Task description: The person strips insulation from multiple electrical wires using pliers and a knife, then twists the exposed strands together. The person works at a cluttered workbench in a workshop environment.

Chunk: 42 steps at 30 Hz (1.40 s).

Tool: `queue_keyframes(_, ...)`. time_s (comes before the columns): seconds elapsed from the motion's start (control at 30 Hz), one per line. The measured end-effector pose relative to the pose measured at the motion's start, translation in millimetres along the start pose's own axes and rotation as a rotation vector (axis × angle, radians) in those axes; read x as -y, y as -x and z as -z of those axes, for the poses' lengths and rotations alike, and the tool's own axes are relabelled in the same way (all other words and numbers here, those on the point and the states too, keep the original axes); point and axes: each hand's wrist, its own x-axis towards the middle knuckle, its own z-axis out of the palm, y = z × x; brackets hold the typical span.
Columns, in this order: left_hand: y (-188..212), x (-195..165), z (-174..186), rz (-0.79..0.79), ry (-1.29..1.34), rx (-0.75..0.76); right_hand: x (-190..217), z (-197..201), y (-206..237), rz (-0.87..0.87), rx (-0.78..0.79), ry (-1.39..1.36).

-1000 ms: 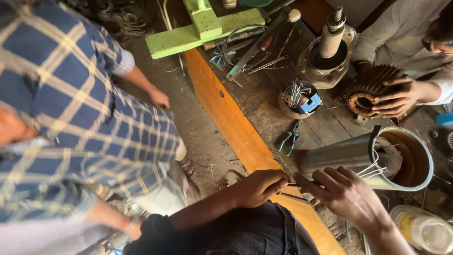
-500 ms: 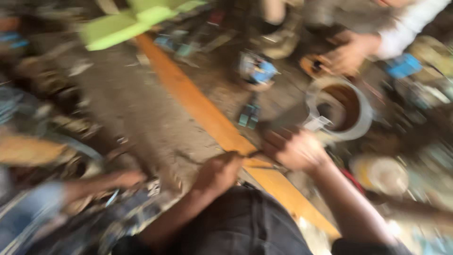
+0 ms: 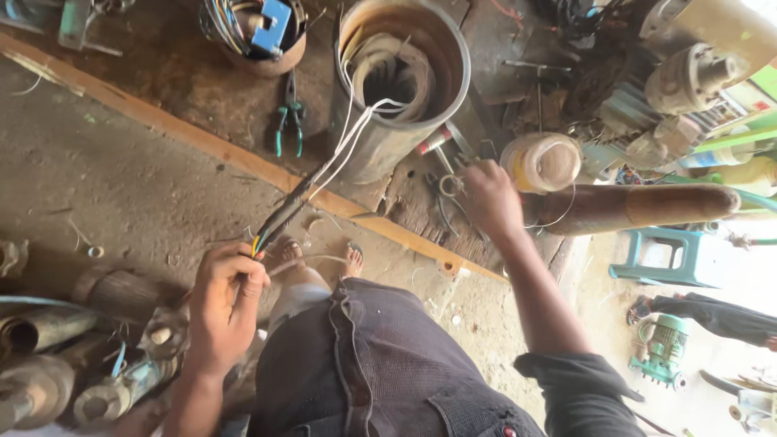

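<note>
My left hand grips the end of a black-sleeved cable with coloured wire tips showing at my fingers. Its white leads run up into a round metal motor casing that holds copper windings. My right hand reaches onto the wooden bench, fingers closed around the handles of scissors lying among tools next to the casing. My dark trousers and bare feet fill the lower middle.
Green-handled pliers and a bowl of wire scraps lie on the bench. A spool of cord and a long rusty tube sit right. Old motor parts crowd the floor left; a blue stool stands right.
The view has swung from a blur to a steady look down. My left hand has drawn the cable toward me; my right hand has moved to the scissors by the casing.
</note>
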Motion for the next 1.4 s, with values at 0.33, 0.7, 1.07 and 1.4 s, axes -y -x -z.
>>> queue_keyframes(0.33,10.0,-20.0,-17.3,-0.213,-0.436,-0.082,19.3,-48.0,17.2,-0.182,-0.122,0.037)
queue_keyframes(0.7,9.8,-34.0,-10.7,-0.158,-0.277,-0.107,128.7,-4.6,51.8,-0.054,0.354,-1.159)
queue_keyframes(1.07,-0.8,-34.9,10.7,-0.222,-0.317,-0.141,210.8,-0.5,52.5,0.2,0.167,-0.739)
queue_keyframes(1.4,-15.3,-20.4,36.9,0.243,0.059,0.05,233.4,1.7,47.4,0.038,0.095,-0.683)
